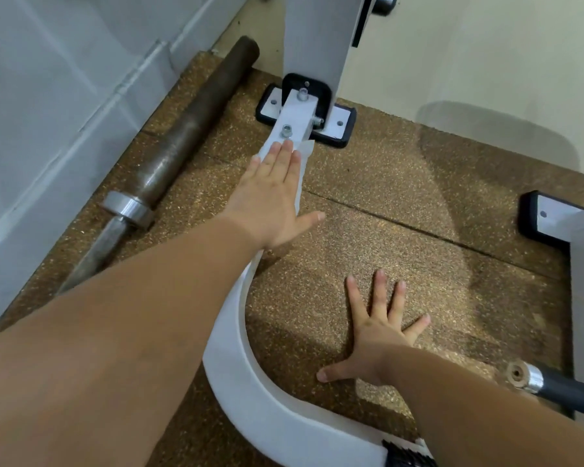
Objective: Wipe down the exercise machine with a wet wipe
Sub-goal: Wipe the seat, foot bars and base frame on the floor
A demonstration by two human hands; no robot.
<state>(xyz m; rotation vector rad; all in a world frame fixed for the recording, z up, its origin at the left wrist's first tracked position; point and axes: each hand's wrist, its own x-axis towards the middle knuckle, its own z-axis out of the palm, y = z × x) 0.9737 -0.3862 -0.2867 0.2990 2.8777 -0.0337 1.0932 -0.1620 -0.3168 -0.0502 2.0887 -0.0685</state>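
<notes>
- Left hand [273, 197], fingers [285, 160] straight, presses wet wipe [307, 150] onto white frame bar [233, 358].
- Right hand [375, 335], splayed flat, holding nothing, on floor [385, 197] right of the bar.
- Barbell [169, 146] left of it.

Left grip [270, 200] is flat on the wipe [307, 150], fingers straight and together, pressing it onto the white frame [236, 358] of the machine. Fingertips sit just short of a bolt [286, 130], and the wipe's edge peeks out on the right side. The frame curves back toward the camera under the forearm. Right grip [376, 342] is planted palm-down on the speckled mat [385, 183], fingers spread wide. A rusty barbell [179, 139] lies along the wall [64, 79]. A black handle [560, 389] pokes in at lower right.
</notes>
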